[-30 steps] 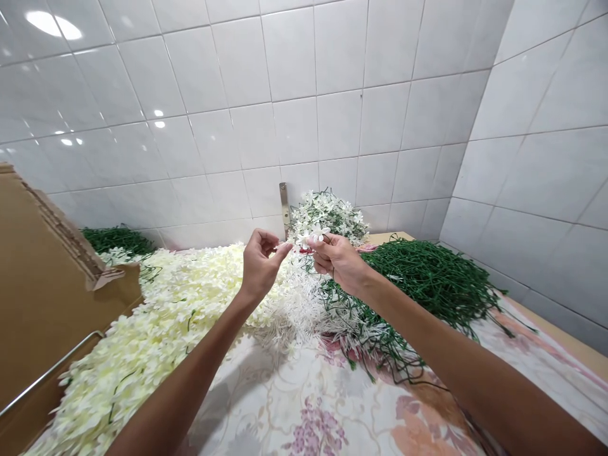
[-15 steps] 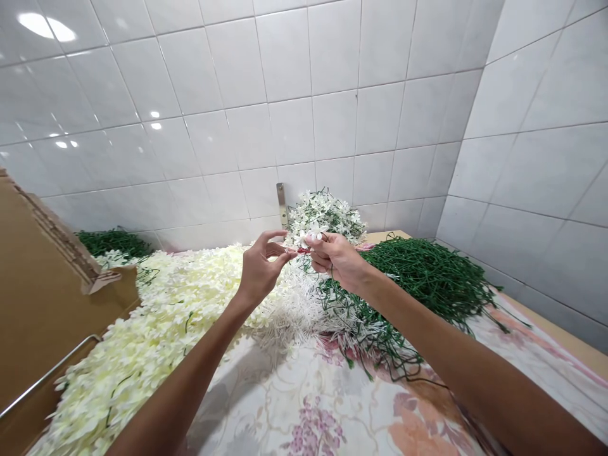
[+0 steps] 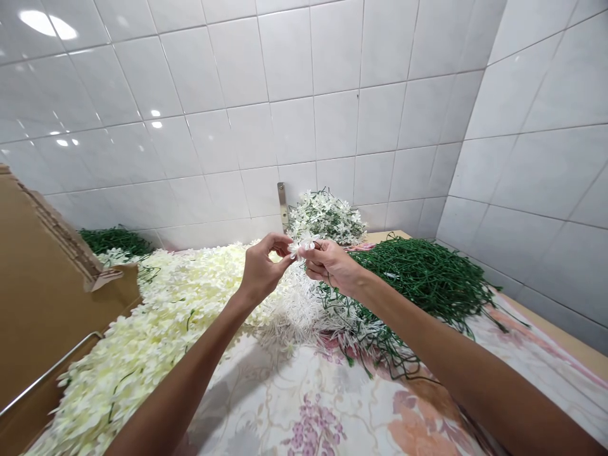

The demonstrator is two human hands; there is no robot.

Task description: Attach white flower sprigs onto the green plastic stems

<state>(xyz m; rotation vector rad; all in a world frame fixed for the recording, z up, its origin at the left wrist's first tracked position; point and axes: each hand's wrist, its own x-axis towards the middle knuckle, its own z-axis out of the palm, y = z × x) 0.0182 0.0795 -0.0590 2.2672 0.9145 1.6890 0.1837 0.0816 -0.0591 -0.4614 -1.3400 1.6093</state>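
Light touch on the white artificial blossoms point(image 3: 308, 240), centre of the frame.
Your right hand point(image 3: 335, 263) pinches them; your left hand point(image 3: 264, 263) curls at their left edge, its grip hard to tell. Press gently to avoid crushing them.

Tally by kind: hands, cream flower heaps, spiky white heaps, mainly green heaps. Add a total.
Hands: 2, left hand and right hand
Cream flower heap: 1
Spiky white heap: 1
Mainly green heaps: 2, large heap at right and small heap at back left
Total: 6
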